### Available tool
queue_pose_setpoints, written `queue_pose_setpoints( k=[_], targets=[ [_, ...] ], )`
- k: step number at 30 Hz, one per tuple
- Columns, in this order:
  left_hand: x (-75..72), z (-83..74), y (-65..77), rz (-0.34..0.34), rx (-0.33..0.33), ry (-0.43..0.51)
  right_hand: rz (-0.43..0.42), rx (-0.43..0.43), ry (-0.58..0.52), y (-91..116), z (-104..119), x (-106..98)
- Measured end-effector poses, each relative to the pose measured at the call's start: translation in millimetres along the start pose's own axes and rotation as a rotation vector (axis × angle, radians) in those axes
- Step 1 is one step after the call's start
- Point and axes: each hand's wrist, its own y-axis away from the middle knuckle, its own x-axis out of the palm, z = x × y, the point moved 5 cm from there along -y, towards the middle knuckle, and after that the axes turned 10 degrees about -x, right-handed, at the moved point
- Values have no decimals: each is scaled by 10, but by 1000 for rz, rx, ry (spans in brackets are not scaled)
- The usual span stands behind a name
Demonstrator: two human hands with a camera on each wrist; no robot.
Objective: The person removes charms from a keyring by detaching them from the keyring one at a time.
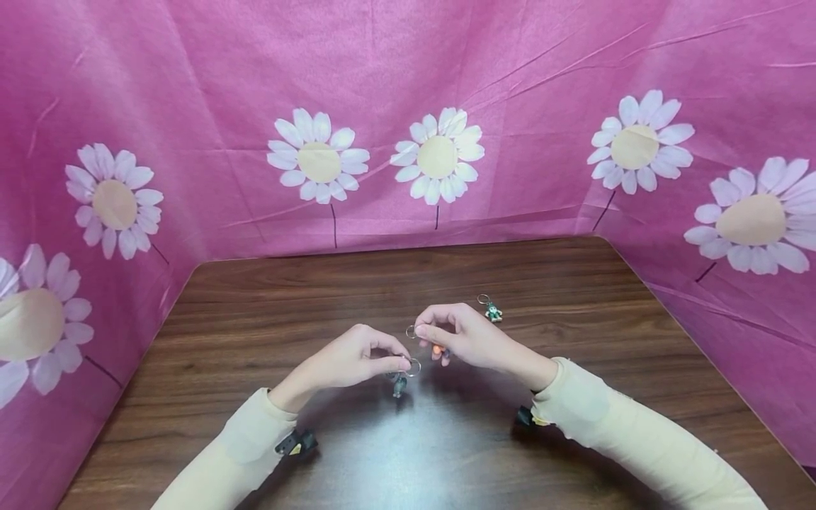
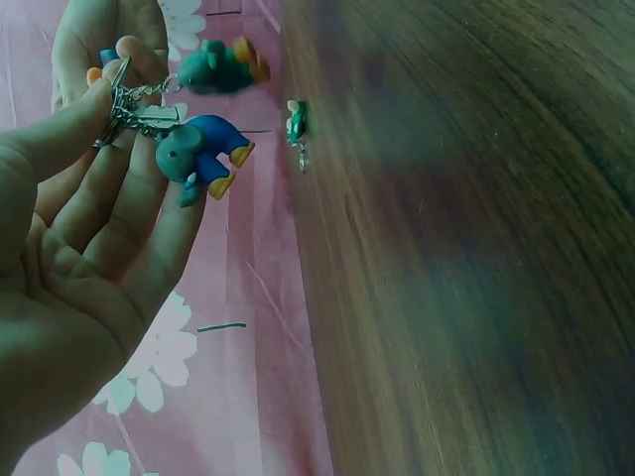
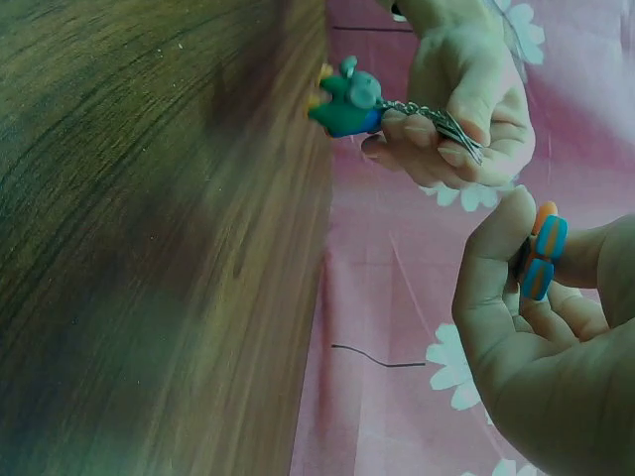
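Observation:
My left hand [image 1: 357, 358] pinches the metal rings of two keychains between thumb and fingertips. Below it dangle a grey elephant in blue [image 2: 203, 154] and a green figure with yellow feet [image 2: 218, 67], on short chains. Close by on the right, my right hand [image 1: 462, 336] pinches another keychain, its thin ring [image 1: 411, 331] sticking out toward the left hand. That keychain's orange and blue charm [image 3: 544, 253] is partly hidden by the fingers. Both hands are raised over the table, fingertips a short way apart.
On the brown wooden table [image 1: 287, 297], behind the right hand, lies a green and white figure keychain [image 1: 494, 312] with its ring. A pink cloth [image 1: 376, 219] printed with daisies surrounds the table's back and sides. Black devices [image 1: 299, 443] sit at both wrists.

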Motion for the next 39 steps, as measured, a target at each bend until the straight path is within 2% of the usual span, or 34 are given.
queue_pose_setpoints(
  k=[7, 11, 14, 20, 24, 31, 35, 39],
  targets=[
    [-14, 2, 0, 1, -9, 4, 25, 21, -18, 13, 4, -10],
    [-37, 34, -4, 14, -37, 32, 34, 36, -42, 11, -24, -31],
    [-81, 86, -1, 13, -82, 62, 35, 60, -87, 6, -51, -63],
    [-207, 190, 46, -41, -160, 93, -14, 110, -248, 38, -55, -219],
    [-255, 189, 129, -24, -159, 108, -65, 132, -293, 94, -94, -409],
    [-352, 214, 333, 9, -126, 37, -210, 155, -268, 301, -268, -932],
    [-372, 355, 435, 32, -165, 120, -286, 194, -264, 410, -489, -1261],
    [-348, 486, 485, 48, -196, 194, -295, 262, -305, 508, -771, -1471]
  ],
)
